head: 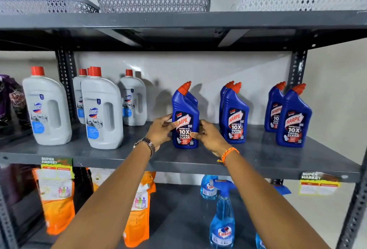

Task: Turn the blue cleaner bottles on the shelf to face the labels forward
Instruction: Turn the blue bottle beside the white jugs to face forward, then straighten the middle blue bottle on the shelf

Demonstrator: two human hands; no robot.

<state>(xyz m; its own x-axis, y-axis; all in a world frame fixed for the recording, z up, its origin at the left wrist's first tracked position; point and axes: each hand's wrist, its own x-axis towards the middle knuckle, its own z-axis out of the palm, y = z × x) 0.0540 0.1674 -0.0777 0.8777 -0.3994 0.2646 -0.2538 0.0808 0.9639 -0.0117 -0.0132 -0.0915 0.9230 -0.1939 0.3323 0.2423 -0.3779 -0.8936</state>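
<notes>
Left hand (159,132) and right hand (208,136) clamp the blue red-capped plastic cleaner bottle (185,117); fingers curled, rear fingertips hidden.

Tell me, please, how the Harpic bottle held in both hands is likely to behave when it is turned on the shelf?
The held bottle looks like stiff moulded plastic, so it should keep its shape. It is tall with an angled neck, so it may tip if pushed high. Its glossy label may feel slippery; the left hand and right hand steady its lower half.

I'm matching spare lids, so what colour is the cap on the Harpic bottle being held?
Red-orange, on the held Harpic bottle's cap, clearest in the head view.
</notes>
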